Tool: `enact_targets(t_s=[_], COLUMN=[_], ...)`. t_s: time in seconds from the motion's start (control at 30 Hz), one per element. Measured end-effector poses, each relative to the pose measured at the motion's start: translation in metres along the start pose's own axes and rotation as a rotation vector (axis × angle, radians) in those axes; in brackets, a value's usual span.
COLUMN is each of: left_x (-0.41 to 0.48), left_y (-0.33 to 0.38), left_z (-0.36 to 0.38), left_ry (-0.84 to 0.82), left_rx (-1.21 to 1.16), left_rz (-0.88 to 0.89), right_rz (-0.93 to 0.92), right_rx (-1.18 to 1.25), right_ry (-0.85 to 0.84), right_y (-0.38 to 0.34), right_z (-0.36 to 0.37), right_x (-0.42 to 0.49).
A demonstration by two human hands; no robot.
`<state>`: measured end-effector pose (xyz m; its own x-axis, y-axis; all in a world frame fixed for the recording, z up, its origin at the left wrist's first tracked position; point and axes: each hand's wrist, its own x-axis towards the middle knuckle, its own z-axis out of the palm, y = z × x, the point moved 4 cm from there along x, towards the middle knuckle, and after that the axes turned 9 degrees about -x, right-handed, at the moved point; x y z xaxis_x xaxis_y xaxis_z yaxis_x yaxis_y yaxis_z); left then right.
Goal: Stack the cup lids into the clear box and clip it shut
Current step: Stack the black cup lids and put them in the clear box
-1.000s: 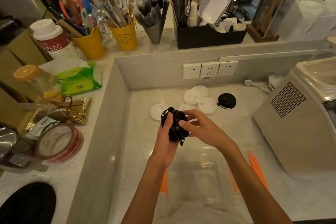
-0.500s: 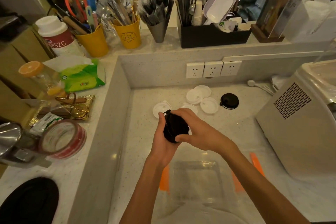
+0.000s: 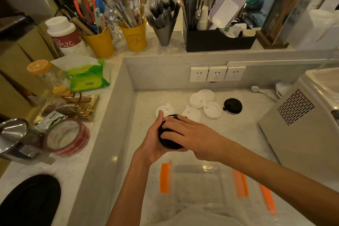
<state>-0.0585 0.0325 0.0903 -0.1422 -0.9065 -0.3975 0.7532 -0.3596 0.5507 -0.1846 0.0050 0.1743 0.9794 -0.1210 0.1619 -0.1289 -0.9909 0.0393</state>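
A stack of black cup lids (image 3: 169, 141) is held between both my hands above the lower counter. My left hand (image 3: 153, 140) cups the stack from the left and below. My right hand (image 3: 187, 135) lies over its top, fingers spread across it. Just below them stands the clear box (image 3: 197, 184), open, with orange clips (image 3: 165, 178) on its sides. Farther back, several white lids (image 3: 201, 100) lie loose on the counter, one (image 3: 165, 111) partly behind my left thumb. A single black lid (image 3: 232, 106) lies to their right.
A beige machine (image 3: 300, 124) stands at the right. Wall sockets (image 3: 216, 73) sit on the back wall. The raised ledge at the left carries a tape roll (image 3: 67, 136), a tissue pack (image 3: 88, 79), yellow utensil buckets (image 3: 135, 37) and a black organiser (image 3: 218, 39).
My right hand has moved from the side of the black lid stack onto its top, and the stack has turned flatter between both hands, a little lower toward the box.
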Motion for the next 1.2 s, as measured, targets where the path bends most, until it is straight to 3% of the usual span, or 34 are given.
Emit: enact_targets(t_s=[0.43,0.7,0.87,1.0,1.13,1.2], left_x=[-0.002,0.006,0.015,0.019,0.025,0.028], left_y=[-0.015,-0.020,-0.018,-0.020,-0.020,-0.017], left_z=[0.000,0.010,0.010,0.005,0.003,0.002], left_ry=[-0.094,-0.037,0.018,0.065,0.102,0.131], left_rx=[-0.036,-0.182,-0.164,-0.196,-0.304,-0.346], left_rz=[-0.189,-0.020,0.051,-0.004,0.011,0.026], right_rz=[-0.126,0.018,0.218,0.563,0.983,1.101], right_rx=[-0.036,0.025,0.100,0.368,0.482,0.469], right_ry=[-0.098,-0.053,-0.005,0.008,-0.220,-0.357], right_y=[-0.007,0.009,0.028,0.089,0.175,0.212], right_z=[0.007,0.015,0.018,0.026,0.070,0.095], right_x=[-0.010,-0.019,-0.026,-0.052,-0.095,-0.114])
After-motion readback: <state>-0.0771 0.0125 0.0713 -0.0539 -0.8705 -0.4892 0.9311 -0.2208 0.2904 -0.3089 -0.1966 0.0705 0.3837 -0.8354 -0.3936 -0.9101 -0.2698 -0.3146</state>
